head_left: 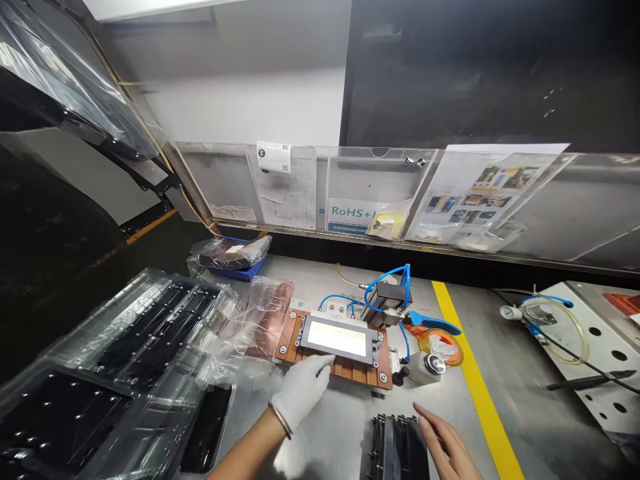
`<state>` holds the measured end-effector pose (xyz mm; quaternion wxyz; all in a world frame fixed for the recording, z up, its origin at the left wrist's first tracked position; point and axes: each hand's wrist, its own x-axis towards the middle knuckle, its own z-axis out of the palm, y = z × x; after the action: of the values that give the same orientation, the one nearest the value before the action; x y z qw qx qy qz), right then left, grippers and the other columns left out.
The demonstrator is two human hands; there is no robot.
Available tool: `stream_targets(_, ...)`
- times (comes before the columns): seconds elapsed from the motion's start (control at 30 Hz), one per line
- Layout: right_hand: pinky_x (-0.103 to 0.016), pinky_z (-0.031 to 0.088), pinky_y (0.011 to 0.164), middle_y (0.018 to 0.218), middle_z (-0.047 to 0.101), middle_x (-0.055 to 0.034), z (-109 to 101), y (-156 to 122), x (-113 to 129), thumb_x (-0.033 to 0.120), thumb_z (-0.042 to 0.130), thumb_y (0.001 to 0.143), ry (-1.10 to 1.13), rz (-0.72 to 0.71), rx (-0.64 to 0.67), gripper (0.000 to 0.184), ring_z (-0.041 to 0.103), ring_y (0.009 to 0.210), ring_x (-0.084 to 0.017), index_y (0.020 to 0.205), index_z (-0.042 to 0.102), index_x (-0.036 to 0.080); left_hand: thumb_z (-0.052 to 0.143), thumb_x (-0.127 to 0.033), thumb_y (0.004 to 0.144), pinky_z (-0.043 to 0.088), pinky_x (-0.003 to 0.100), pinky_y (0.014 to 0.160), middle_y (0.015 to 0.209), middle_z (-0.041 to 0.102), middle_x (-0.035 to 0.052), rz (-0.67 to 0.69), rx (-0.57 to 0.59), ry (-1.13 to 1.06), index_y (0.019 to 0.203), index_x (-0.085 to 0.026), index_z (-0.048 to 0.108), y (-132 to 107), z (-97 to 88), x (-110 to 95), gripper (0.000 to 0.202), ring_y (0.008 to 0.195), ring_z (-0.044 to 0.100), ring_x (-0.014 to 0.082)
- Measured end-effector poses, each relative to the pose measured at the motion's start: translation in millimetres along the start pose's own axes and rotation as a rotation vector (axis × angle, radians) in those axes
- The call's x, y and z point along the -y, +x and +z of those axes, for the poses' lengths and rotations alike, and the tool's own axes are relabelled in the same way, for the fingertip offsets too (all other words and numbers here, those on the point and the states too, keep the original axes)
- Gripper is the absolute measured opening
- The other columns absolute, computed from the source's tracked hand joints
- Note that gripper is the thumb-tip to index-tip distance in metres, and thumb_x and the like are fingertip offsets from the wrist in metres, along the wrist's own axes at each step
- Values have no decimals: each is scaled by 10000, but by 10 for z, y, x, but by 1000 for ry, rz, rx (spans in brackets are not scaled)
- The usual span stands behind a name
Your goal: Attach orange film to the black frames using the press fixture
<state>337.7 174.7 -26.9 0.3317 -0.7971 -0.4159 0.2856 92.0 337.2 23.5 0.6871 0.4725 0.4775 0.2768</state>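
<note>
My left hand (303, 390), in a white glove, is at the front edge of a black-framed panel (336, 338) with a bright white face. Its fingers are bent together, with their tips at the frame's edge; what lies under them is partly hidden. The panel lies on a copper-brown fixture (287, 331) with screws at its corners. My bare right hand (445, 443) has its fingers stretched out along the right side of a row of black frames (397, 447), which stand close together at the bottom of the view. Its fingertips reach the row's far right corner.
Left are clear plastic trays (170, 333) of black parts and a dark phone-like slab (207, 427). Behind the fixture stands a pneumatic block with blue hoses (390, 300). A metal-topped bottle (427, 367), an orange tape roll (445, 347) and yellow floor-style tape (480, 393) are right.
</note>
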Motion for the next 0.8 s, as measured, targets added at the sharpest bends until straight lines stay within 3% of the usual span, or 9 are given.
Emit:
stream_targets(0.13,-418,548,908,1245,608,-122,72,402,153,574,381,889,-162,-204,-46,513,626,1120,-284,1211,594,235,675,-275,757,2,455,1197,1419,517,56,249,60,284,1188,-264,659,130,73,-138,431,1412,279,306)
stream_targets(0.23,-499,468,1005,1306,574,-158,113,614,182,535,374,893,-233,-294,-47,524,563,1204,-312,1223,572,180,685,-289,748,-66,458,1183,1515,391,61,420,99,565,1346,-257,528,224,138,-50,619,1450,199,305)
stream_targets(0.4,-482,467,995,1241,649,-140,91,750,172,513,412,889,-284,-353,9,493,588,1166,-305,1195,594,171,657,-336,797,-34,495,1183,1527,363,87,513,53,777,1409,-246,449,284,159,126,653,1446,205,330)
stream_targets(0.53,-541,492,910,1177,684,-158,34,746,228,534,377,891,-321,-364,14,509,619,1096,-358,1119,646,166,634,-378,816,-5,497,1187,1533,348,105,552,38,847,1426,-221,424,265,58,61,664,1443,217,326)
stream_targets(0.63,-517,491,890,1134,704,-134,-9,706,271,548,374,892,-316,-362,21,486,635,1054,-349,1049,679,203,604,-383,833,3,482,1187,1547,323,109,546,-161,867,1432,-188,415,215,-137,-4,657,1458,167,313)
stream_targets(0.73,-508,463,918,1059,722,-113,-41,655,295,558,422,871,-272,-337,34,446,636,1022,-344,955,710,227,538,-410,863,124,434,1179,1528,347,159,402,-355,849,1432,-120,400,155,-389,-13,653,1430,249,296)
stream_targets(0.8,-533,425,965,1123,693,-128,-31,636,307,565,471,838,-218,-308,34,445,592,1095,-366,980,716,222,503,-429,871,244,422,1138,1450,445,178,253,-370,794,1397,-117,441,134,-530,3,614,1349,389,299)
